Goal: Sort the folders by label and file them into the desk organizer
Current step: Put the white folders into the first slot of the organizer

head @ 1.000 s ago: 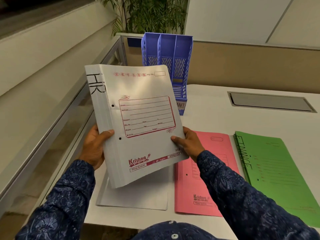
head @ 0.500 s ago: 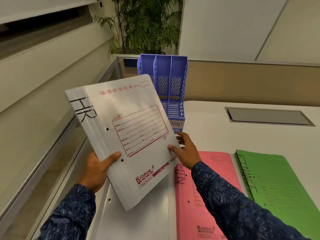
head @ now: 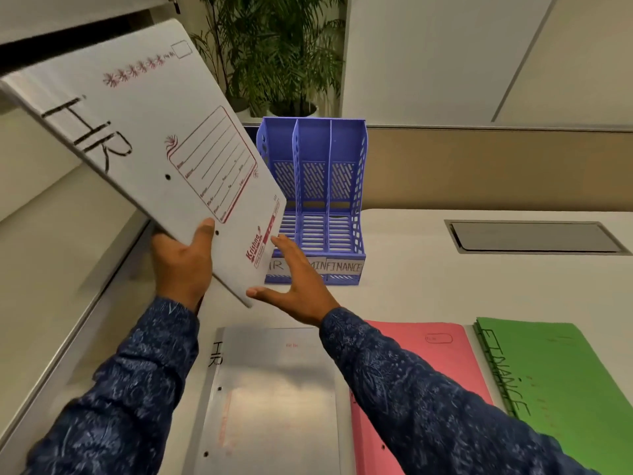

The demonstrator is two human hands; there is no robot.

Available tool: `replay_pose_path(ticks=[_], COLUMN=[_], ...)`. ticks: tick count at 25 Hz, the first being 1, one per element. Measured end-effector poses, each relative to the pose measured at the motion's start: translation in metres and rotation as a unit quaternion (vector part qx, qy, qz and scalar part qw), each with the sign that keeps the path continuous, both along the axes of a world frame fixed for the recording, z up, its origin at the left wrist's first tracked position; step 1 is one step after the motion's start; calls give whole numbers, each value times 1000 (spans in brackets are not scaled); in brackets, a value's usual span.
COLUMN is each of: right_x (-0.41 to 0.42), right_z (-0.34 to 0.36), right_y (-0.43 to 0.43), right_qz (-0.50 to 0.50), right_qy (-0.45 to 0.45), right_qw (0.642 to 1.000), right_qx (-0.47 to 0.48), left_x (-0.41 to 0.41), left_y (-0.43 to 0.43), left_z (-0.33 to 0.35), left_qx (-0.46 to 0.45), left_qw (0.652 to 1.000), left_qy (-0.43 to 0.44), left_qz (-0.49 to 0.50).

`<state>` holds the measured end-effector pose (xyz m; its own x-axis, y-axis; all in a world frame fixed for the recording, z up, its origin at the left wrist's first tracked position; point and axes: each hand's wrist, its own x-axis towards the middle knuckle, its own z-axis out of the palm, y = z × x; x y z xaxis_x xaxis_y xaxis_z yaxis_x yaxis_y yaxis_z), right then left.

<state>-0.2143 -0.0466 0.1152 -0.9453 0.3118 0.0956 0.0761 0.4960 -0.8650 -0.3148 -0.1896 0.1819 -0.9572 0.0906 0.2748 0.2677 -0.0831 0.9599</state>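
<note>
A white folder marked HR [head: 144, 138] is tilted in the air at the upper left, its lower corner near the blue desk organizer [head: 346, 186]. My left hand [head: 185, 265] grips its lower edge. My right hand [head: 294, 286] is spread open just beside the folder's bottom corner, in front of the organizer's labels HR, ADMIN, FINANCE. The organizer has three upright slots with nothing in them. On the desk lie another white HR folder [head: 274, 399], a pink folder [head: 442, 358] and a green FINANCE folder [head: 561, 382].
A grey cable hatch [head: 534, 236] is set into the white desk [head: 411, 289] at the right. A beige partition runs behind the organizer, with a potted plant [head: 277, 53] beyond it. A ledge and rail run along the desk's left edge.
The HR folder has been lifted higher and tilted further left, toward the organizer. My right hand has let go of it and now hovers open at its corner. The view has moved forward.
</note>
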Motion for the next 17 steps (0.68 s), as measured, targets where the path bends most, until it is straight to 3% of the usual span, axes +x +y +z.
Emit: replay_pose_path(ticks=[9,17], right_x=[-65,-102], right_z=[-25,-49], right_y=[40,65], right_qz=[-9,-28], right_qy=[-49,-59], right_qw=[997,991], right_qx=[59,118], left_x=[-63,-101], left_y=[77,108], left_z=[2,-42], left_qx=[-45,-95], left_qw=[998,993], left_qy=[39,61], left_qz=[3,-32])
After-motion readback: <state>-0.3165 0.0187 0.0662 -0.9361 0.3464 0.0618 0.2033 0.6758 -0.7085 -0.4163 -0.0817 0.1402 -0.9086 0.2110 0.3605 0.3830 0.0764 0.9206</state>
